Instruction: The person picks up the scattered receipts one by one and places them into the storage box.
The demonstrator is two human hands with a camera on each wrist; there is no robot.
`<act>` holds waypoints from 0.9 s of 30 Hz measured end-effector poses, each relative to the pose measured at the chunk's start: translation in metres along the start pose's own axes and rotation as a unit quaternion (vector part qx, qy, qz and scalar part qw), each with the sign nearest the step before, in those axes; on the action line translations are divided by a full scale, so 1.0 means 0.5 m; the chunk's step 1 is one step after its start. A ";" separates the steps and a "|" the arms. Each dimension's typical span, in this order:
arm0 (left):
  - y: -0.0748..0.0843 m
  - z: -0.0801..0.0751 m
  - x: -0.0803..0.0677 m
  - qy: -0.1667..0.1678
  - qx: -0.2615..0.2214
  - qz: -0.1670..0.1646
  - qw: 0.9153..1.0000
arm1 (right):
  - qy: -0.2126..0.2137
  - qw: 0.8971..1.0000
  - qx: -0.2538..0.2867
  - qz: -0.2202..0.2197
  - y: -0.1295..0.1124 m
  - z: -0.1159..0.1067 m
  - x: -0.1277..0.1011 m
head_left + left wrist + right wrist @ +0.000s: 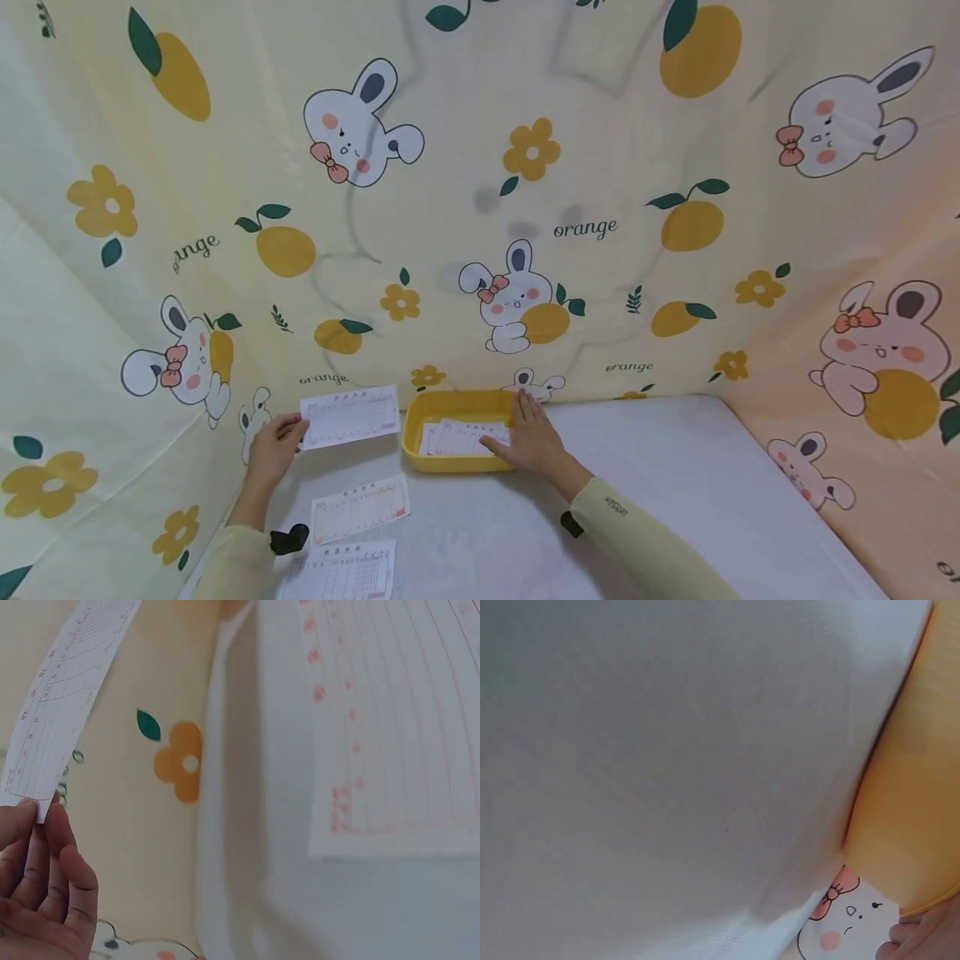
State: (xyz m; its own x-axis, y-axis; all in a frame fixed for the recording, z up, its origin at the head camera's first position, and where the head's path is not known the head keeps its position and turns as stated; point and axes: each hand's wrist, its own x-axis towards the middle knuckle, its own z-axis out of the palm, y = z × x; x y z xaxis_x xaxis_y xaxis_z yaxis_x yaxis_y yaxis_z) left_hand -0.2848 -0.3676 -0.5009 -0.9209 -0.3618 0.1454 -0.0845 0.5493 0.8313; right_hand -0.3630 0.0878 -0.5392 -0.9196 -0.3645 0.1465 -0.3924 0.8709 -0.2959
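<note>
Between thumb and fingers my left hand (276, 446) pinches the left edge of a white printed form (351, 417), held up beside the yellow bin. In the left wrist view this form (67, 697) rises from the fingertips, showing ruled columns. My right hand (536, 437) grips the right end of the yellow bin (457, 466), its thumb reaching over the inside. Several printed slips (450, 438) lie in the bin. The right wrist view catches the bin's outer wall (907, 795) and a few of my fingers (907, 934) at its rim.
Two more printed forms lie on the white table (465, 533): one form (362, 508) just in front of the held one, another form (341, 571) at the near edge. A patterned cloth (450, 208) with rabbits and oranges hangs behind the table and along both sides.
</note>
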 end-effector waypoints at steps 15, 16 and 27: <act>0.052 0.055 -0.007 -0.003 -0.052 0.025 0.998 | -0.007 1.000 -0.017 -0.002 0.010 0.006 0.009; 0.054 0.059 -0.007 -0.005 -0.056 0.024 0.998 | -0.008 1.000 -0.018 -0.002 0.010 0.006 0.009; 0.083 0.102 -0.009 -0.019 -0.080 0.044 0.996 | -0.010 1.000 -0.021 -0.006 0.011 0.004 0.014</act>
State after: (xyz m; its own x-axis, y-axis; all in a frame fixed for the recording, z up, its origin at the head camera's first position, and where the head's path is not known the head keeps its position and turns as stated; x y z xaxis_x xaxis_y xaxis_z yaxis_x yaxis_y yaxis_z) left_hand -0.3038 -0.3047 -0.4946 -0.9359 -0.2872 0.2038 0.0563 0.4493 0.8916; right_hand -0.3716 0.0894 -0.5417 -0.9150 -0.3818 0.1303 -0.4031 0.8793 -0.2536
